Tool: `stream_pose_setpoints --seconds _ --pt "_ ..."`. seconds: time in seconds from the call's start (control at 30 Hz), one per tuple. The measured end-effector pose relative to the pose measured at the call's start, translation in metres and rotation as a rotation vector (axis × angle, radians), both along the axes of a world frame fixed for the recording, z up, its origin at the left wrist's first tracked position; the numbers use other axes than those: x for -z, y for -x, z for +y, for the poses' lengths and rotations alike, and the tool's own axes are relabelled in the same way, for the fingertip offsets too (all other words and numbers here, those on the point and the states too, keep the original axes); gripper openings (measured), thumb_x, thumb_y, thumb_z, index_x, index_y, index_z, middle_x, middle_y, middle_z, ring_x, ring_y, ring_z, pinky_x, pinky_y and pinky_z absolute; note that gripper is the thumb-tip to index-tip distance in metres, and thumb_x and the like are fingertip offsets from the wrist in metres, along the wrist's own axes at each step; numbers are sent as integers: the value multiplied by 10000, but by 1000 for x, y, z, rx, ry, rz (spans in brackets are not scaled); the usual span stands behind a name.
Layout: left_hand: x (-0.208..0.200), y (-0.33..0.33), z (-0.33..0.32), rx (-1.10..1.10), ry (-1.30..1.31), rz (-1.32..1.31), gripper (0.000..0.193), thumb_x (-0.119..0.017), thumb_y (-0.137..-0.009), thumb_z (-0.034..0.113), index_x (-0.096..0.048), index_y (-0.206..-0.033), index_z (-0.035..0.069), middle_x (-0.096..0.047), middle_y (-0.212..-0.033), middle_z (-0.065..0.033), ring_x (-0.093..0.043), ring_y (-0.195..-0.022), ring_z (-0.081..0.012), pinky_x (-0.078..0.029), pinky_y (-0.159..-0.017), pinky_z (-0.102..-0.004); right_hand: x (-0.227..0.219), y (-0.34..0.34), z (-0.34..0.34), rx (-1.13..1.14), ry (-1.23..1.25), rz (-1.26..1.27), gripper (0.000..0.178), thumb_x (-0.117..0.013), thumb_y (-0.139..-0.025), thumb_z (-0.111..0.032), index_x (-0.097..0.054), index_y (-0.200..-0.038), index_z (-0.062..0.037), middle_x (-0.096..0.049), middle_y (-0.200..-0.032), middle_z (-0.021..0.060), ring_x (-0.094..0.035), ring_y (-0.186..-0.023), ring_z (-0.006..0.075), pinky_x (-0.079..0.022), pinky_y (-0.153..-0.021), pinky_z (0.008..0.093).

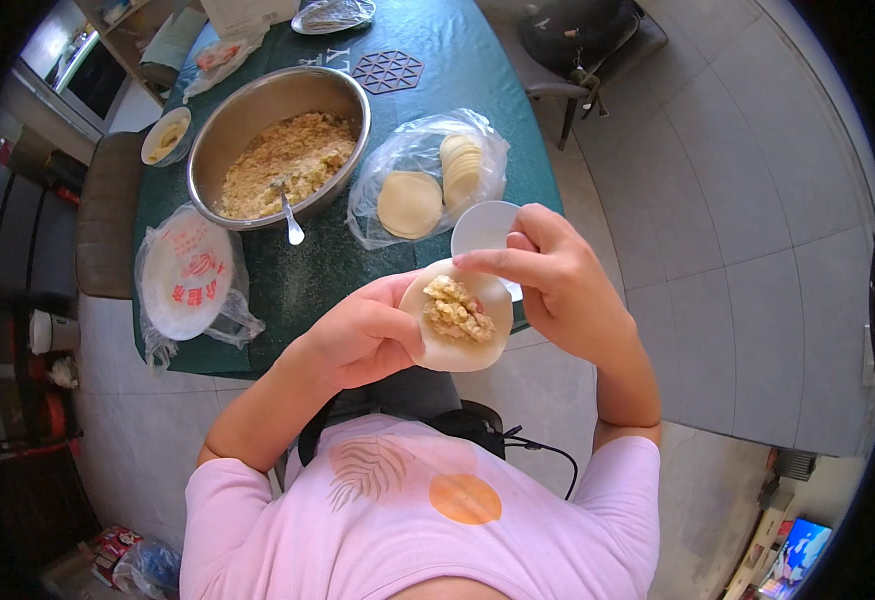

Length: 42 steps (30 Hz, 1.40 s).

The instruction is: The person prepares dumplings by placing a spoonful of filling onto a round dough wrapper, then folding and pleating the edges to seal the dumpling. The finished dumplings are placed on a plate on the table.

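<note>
My left hand (370, 330) holds a round dumpling wrapper (495, 342), thumb at its left edge and the other fingers partly hidden behind it. A mound of chopped filling (458, 310) lies on the wrapper's middle. From the right, my right hand (558, 280) reaches over with its index finger stretched out, the tip at the wrapper's upper rim. Its other fingers are curled, with nothing visible in them. Partly hidden behind this hand is a small white bowl (478, 228) near the table's edge.
On the green-covered table (298, 290) stands a large metal bowl (200, 190) of filling with a spoon (293, 220). A clear plastic bag (373, 190) holds stacked wrappers (410, 204). To the left are a bagged white plate (183, 285) and a small bowl (148, 150). Farther back lies a dark trivet (388, 72).
</note>
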State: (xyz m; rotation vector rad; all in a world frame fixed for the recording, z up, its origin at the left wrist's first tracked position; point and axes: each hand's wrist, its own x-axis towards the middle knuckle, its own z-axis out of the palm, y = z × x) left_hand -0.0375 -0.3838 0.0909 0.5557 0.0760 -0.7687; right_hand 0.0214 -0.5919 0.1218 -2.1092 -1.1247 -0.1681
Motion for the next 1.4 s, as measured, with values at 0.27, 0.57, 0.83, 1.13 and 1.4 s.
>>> stream_pose_setpoints --seconds 0.27,0.57,0.83,1.13,1.4 --pt "3 -1 11 -170 81 -19 659 -506 -641 -92 -389 -1289 -57 -539 -1208 -166 -547 -1147 -263 -424 -1013 -371 -3 7 -7 16 -124 156 241 -619 -720 81 -650 -910 -64 -532 -835 97 -556 -748 279 -466 -643 349" --pt "0 4 12 -215 74 10 520 -569 -770 -17 -419 -1266 -52 -562 -1183 -166 -584 -1095 -243 -465 -967 -361 4 18 -5 -58 -100 171 197 -704 -739 25 -656 -908 -63 -578 -869 90 -605 -759 248 -497 -635 311" --pt "-11 8 12 -152 -383 -83 429 -716 -766 14 -512 -1142 -20 -634 -1009 -109 -652 -924 -183 -544 -828 -315 13 22 -1 -94 -233 308 161 -705 -738 37 -662 -876 -34 -641 -860 99 -643 -773 224 -513 -664 286" --pt "-7 7 2 -228 -431 -83 278 -716 -768 10 -581 -1011 -4 -647 -972 -125 -659 -859 -176 -551 -755 -305 27 29 1 -6 -302 385 135 -677 -765 37 -625 -884 2 -646 -868 102 -649 -781 187 -527 -685 274" --pt "0 7 0 -266 -472 -128 194 -683 -791 3 -602 -967 -13 -657 -939 -157 -673 -815 -225 -556 -718 -303 35 38 11 82 -515 678 113 -676 -788 28 -613 -881 20 -644 -851 77 -634 -781 120 -519 -679 240"
